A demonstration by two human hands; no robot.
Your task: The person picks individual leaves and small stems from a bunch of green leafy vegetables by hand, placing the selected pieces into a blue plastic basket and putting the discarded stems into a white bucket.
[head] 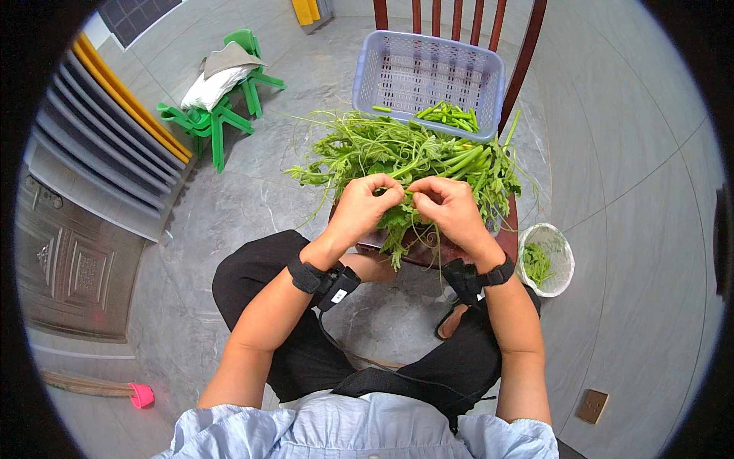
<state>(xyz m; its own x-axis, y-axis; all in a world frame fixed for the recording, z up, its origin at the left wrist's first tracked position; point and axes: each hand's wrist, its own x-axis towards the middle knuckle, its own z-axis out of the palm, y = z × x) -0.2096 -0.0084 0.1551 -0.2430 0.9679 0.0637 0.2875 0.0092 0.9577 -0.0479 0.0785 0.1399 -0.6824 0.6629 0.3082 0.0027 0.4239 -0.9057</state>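
Observation:
A short green stem (409, 193) is pinched between the fingertips of my left hand (371, 201) and my right hand (445, 202), which face each other over the front of a wooden chair. Leafy vines with curling tendrils (378, 146) lie heaped on the chair seat (421, 248), under and beyond both hands. Behind the heap stands a blue-purple perforated plastic basket (427, 35). Cut green stem pieces (450, 116) are gathered at its near right corner, and one lone piece (382, 109) lies near its left side.
A lined waste bin (565, 267) holding green scraps (537, 264) stands right of the chair, beside the wall. Green plastic stools (218, 135) with white and grey cloth (215, 86) on them stand at the upper left. The chair's slatted back (519, 63) rises behind the basket.

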